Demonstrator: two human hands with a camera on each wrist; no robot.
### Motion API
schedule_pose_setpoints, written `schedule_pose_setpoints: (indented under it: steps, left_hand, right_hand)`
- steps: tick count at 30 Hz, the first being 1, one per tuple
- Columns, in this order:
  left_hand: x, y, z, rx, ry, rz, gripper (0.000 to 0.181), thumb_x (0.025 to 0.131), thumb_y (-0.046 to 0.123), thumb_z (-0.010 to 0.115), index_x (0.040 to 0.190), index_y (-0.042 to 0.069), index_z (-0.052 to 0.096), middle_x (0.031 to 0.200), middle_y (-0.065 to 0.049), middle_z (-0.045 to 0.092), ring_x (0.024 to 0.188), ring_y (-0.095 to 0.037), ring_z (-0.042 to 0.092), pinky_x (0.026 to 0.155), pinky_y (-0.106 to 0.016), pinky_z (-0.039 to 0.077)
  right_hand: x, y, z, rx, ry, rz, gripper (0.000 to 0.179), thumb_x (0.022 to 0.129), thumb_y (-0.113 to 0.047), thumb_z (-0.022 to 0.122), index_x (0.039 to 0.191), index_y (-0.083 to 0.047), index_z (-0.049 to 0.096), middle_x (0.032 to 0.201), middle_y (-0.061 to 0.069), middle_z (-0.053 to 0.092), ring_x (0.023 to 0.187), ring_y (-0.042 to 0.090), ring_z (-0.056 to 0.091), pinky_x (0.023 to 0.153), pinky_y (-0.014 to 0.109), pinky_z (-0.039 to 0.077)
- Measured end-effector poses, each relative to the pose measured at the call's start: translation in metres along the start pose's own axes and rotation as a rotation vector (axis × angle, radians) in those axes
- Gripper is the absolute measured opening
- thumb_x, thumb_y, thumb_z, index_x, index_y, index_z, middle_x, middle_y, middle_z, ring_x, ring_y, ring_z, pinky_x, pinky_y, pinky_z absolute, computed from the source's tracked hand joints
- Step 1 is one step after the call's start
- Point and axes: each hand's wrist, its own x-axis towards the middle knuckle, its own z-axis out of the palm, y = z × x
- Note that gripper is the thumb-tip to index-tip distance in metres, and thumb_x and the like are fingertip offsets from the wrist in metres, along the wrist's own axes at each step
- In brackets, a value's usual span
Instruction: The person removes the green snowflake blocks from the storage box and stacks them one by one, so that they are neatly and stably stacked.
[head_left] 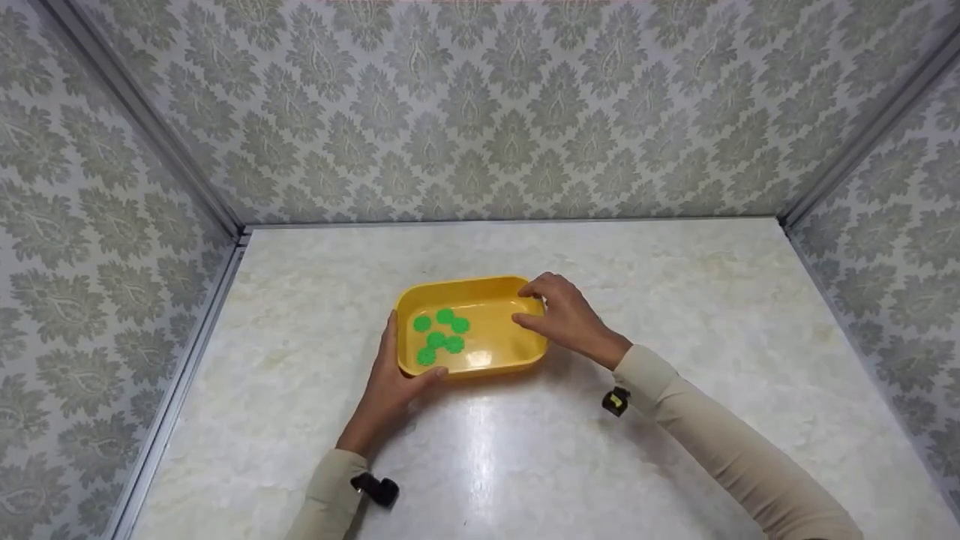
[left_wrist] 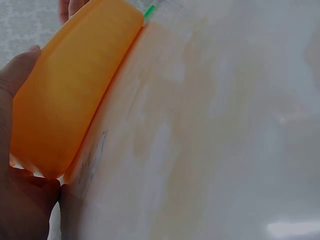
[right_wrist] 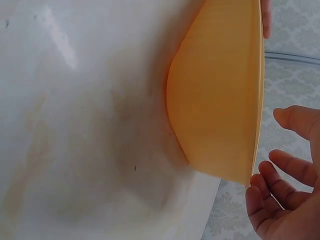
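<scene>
A yellow plastic tray with rounded corners and deep sides is in the middle of the white table. Several green scalloped discs lie flat on its floor, grouped toward the left. My left hand grips the tray's near left corner, thumb along the front rim and fingers along the left side. At the other end, my right hand has its thumb and index finger spread over the tray's inside. In the right wrist view, the lower fingers are right at the rim, while the thumb stands apart from the tray's wall.
The white marbled table meets a patterned wall at the back, with similar walls on both sides. Metal frame strips run along the left edge. A small dark camera is strapped to the right wrist, another to the left.
</scene>
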Motion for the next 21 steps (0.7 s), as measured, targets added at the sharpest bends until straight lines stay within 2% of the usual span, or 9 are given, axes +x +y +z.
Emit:
schedule_pose_setpoints:
  steps: [4,9,15,21]
  left_hand:
    - [0.0,-0.001,0.001,-0.01,0.0,-0.004,0.13,0.091,0.036,0.094,0.179,0.024,0.0,0.184,-0.001,0.009,0.168,-0.023,0.014,0.135,-0.051,0.016]
    - [0.001,0.0,0.002,-0.006,-0.004,-0.015,0.129,0.091,0.038,0.093,0.179,0.024,0.0,0.185,-0.002,0.009,0.169,-0.024,0.012,0.135,-0.052,0.014]
    - [0.002,0.002,0.002,0.004,-0.008,-0.048,0.129,0.092,0.04,0.092,0.179,0.025,-0.002,0.185,-0.001,0.008,0.169,-0.024,0.011,0.136,-0.054,0.013]
    - [0.002,0.0,0.002,0.011,-0.005,-0.036,0.129,0.091,0.04,0.093,0.179,0.025,-0.001,0.185,-0.001,0.008,0.169,-0.023,0.01,0.136,-0.053,0.012]
  right_hand:
    - [0.004,-0.004,0.005,-0.011,-0.025,-0.016,0.04,0.096,-0.02,0.088,0.125,0.005,0.076,0.119,0.024,0.071,0.114,0.046,0.063,0.1,0.053,0.054]
    - [0.009,-0.01,0.012,-0.004,-0.049,-0.034,0.039,0.097,-0.021,0.087,0.125,0.004,0.076,0.119,0.024,0.07,0.115,0.045,0.063,0.1,0.055,0.054]
    - [0.014,-0.015,0.024,0.007,-0.111,-0.016,0.041,0.099,-0.024,0.085,0.128,0.004,0.076,0.126,0.024,0.07,0.119,0.044,0.063,0.102,0.055,0.054]
    - [0.02,-0.019,0.04,-0.013,-0.162,-0.021,0.042,0.097,-0.024,0.085,0.126,0.005,0.077,0.125,0.024,0.07,0.118,0.042,0.064,0.103,0.054,0.054]
